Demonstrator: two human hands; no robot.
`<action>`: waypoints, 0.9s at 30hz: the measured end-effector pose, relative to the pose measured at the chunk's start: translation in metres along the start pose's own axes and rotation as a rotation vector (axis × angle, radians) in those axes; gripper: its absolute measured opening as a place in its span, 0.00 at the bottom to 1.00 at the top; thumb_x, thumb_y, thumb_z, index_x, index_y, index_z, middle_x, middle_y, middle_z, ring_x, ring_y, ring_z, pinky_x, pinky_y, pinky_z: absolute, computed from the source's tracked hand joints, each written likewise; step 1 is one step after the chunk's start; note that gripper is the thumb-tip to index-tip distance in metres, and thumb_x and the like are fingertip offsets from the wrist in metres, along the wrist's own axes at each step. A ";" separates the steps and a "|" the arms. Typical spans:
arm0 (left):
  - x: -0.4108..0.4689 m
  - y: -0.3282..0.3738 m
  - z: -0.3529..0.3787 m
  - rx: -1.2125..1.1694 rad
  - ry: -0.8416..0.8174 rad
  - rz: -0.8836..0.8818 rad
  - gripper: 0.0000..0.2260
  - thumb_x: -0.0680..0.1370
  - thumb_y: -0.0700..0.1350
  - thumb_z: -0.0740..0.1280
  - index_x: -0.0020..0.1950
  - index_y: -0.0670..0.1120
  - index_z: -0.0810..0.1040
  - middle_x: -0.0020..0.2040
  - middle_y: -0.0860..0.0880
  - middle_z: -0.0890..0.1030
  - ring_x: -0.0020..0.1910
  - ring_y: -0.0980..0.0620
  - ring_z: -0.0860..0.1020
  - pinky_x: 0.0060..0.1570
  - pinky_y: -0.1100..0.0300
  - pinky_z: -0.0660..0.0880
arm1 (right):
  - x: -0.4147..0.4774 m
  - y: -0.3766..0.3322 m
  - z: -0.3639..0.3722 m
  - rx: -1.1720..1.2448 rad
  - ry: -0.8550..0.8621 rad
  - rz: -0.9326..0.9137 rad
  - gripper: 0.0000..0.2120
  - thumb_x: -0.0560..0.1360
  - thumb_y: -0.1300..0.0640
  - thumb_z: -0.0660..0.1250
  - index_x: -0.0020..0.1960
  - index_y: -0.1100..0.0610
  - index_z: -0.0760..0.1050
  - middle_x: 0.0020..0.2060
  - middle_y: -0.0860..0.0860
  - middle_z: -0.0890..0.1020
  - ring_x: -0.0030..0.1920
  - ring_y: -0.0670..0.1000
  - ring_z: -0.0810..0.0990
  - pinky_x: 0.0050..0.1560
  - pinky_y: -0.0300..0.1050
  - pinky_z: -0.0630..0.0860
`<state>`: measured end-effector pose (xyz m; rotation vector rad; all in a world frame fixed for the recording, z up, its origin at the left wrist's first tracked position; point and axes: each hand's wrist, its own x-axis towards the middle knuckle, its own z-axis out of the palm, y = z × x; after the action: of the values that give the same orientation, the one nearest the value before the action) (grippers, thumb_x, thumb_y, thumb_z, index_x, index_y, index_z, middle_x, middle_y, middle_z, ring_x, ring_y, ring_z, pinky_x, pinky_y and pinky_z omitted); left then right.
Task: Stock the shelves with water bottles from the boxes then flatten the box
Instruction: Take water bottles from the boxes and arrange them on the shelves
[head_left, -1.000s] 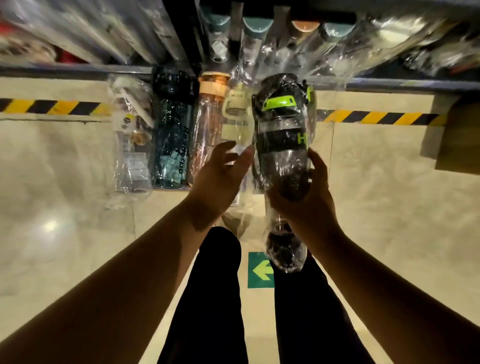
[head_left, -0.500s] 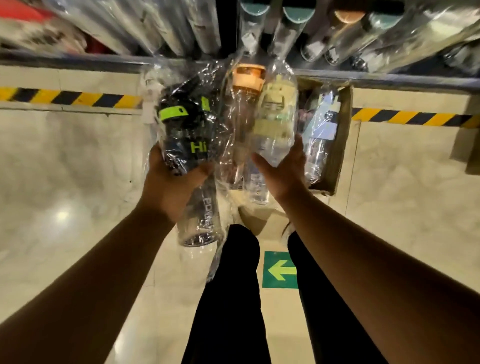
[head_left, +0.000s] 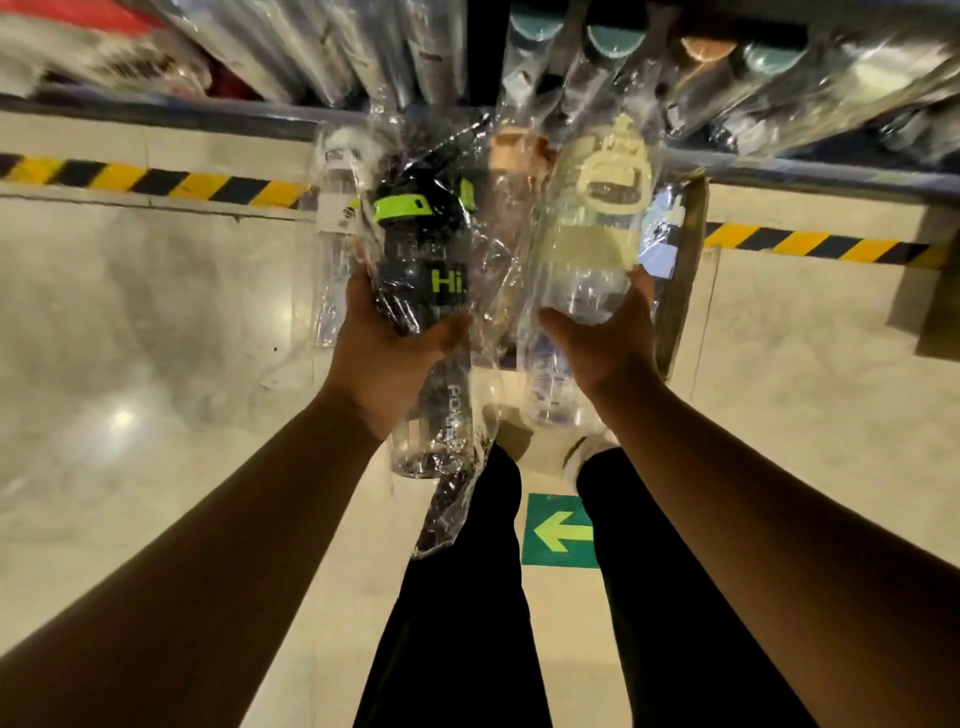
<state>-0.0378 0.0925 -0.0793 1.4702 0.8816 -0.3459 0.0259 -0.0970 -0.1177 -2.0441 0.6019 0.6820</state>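
Note:
My left hand (head_left: 382, 358) grips a black water bottle with a green lid and "Hi" lettering (head_left: 423, 291), wrapped in clear plastic. My right hand (head_left: 605, 343) grips a clear bottle with a cream lid (head_left: 589, 244), also in plastic wrap. Both bottles point up towards the shelf edge (head_left: 208, 117). Between them shows an orange-lidded bottle (head_left: 514, 156). A cardboard box (head_left: 685, 270) stands on the floor behind my right hand, with wrapped bottles inside. Another clear bottle (head_left: 332, 218) is left of the black one.
The shelf above holds several wrapped bottles with teal and orange lids (head_left: 608, 41). Yellow-black hazard tape (head_left: 145, 179) runs along the floor under the shelf. A green arrow sticker (head_left: 561, 530) lies between my legs. A brown object (head_left: 930, 291) sits at far right.
The black bottle went from my right hand to my left a second ago. My right hand took the cream-lidded bottle. Since half a second ago both bottles have risen slightly towards the shelf.

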 end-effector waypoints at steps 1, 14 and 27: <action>-0.006 0.011 0.003 -0.015 -0.015 0.031 0.29 0.72 0.33 0.76 0.68 0.41 0.66 0.52 0.51 0.82 0.48 0.57 0.84 0.46 0.60 0.81 | -0.012 -0.009 -0.012 0.041 -0.010 -0.012 0.44 0.64 0.55 0.80 0.73 0.56 0.61 0.61 0.53 0.77 0.61 0.55 0.77 0.60 0.47 0.77; -0.190 0.302 0.014 -0.070 -0.044 0.387 0.25 0.74 0.39 0.75 0.67 0.45 0.68 0.49 0.64 0.76 0.39 0.78 0.76 0.42 0.83 0.69 | -0.227 -0.225 -0.214 0.291 -0.093 -0.515 0.36 0.68 0.69 0.76 0.70 0.58 0.63 0.56 0.49 0.81 0.55 0.45 0.82 0.55 0.41 0.78; -0.379 0.528 -0.001 -0.024 -0.052 0.995 0.37 0.69 0.45 0.80 0.74 0.52 0.66 0.62 0.56 0.81 0.59 0.61 0.80 0.65 0.57 0.75 | -0.391 -0.393 -0.366 0.312 0.156 -1.056 0.47 0.61 0.46 0.79 0.74 0.50 0.59 0.63 0.40 0.75 0.63 0.40 0.76 0.65 0.42 0.73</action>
<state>0.0805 0.0424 0.5579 1.6790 0.0402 0.3661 0.0775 -0.1490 0.5426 -1.7875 -0.3078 -0.1913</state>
